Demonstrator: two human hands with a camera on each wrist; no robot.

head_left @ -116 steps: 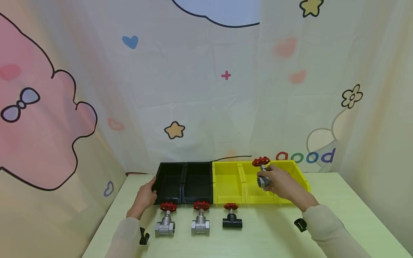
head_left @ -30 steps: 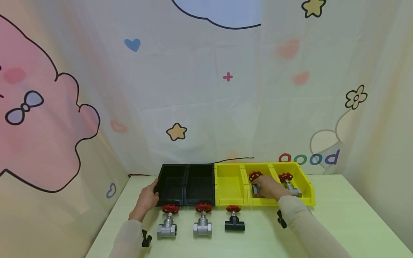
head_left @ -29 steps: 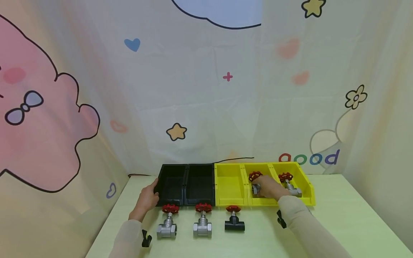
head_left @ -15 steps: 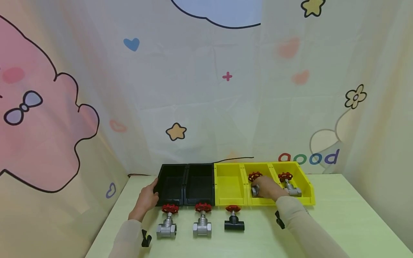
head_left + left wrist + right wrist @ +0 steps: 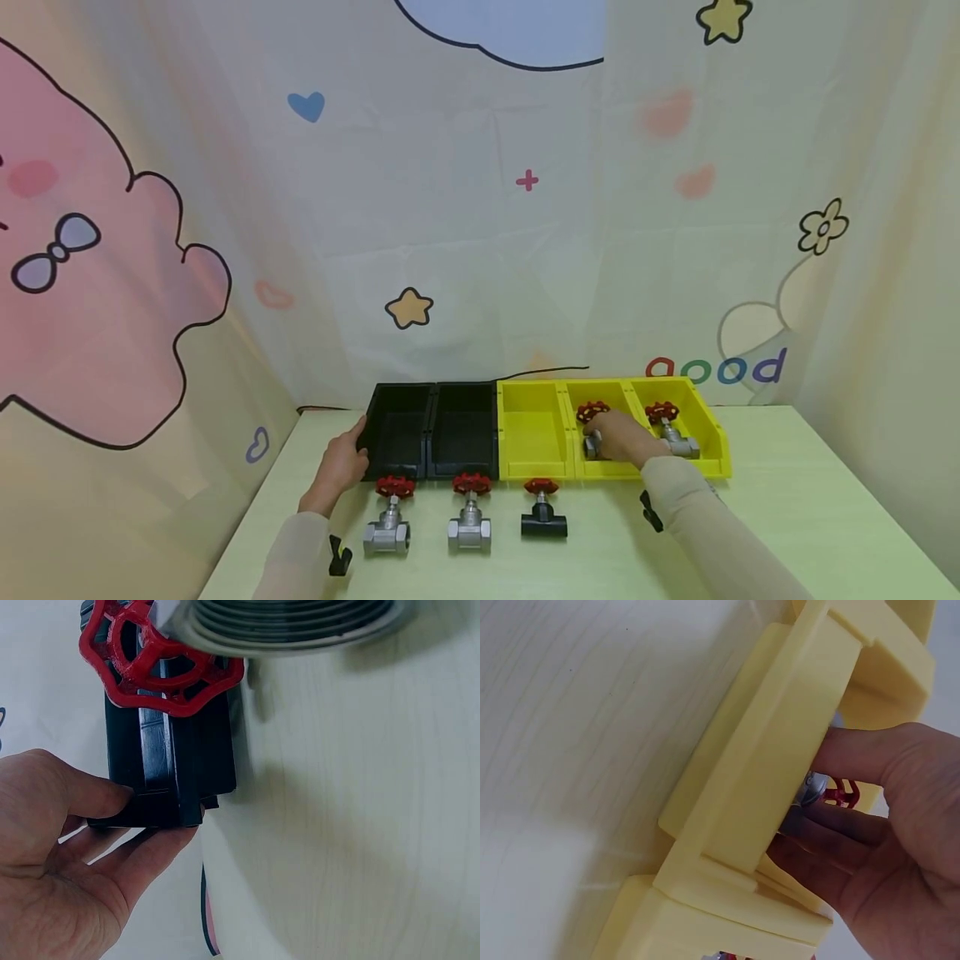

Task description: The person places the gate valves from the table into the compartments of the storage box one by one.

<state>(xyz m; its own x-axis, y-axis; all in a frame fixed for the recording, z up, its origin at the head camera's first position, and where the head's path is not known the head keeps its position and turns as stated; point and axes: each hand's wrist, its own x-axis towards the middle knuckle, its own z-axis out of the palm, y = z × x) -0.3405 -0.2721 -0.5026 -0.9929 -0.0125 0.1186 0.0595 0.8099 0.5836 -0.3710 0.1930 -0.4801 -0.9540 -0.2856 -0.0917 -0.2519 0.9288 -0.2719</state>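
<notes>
My left hand point(image 5: 341, 463) pinches the outer side of the leftmost black bin point(image 5: 397, 433); in the left wrist view the thumb and fingers point(image 5: 97, 796) lie on either side of its corner. Inside the middle yellow bin point(image 5: 611, 468), my right hand point(image 5: 624, 437) holds a metal gate valve point(image 5: 592, 447) with a red handwheel point(image 5: 592, 411) standing toward the back. The right wrist view shows the thumb and fingers point(image 5: 859, 754) around the valve, whose body is mostly hidden by the bin wall. Another red-wheeled metal valve point(image 5: 678, 443) lies in the right yellow bin.
In front of the bins stand two metal valves point(image 5: 387, 537) and a black-bodied valve point(image 5: 544, 525), all with red handwheels. A second black bin point(image 5: 463, 433) and a left yellow bin point(image 5: 534, 429) complete the row. Behind hangs a printed curtain point(image 5: 465, 208).
Since the earliest frame, my right hand has lowered the gate valve from above the yellow bins into the middle one. Over the last second both hands stay nearly still.
</notes>
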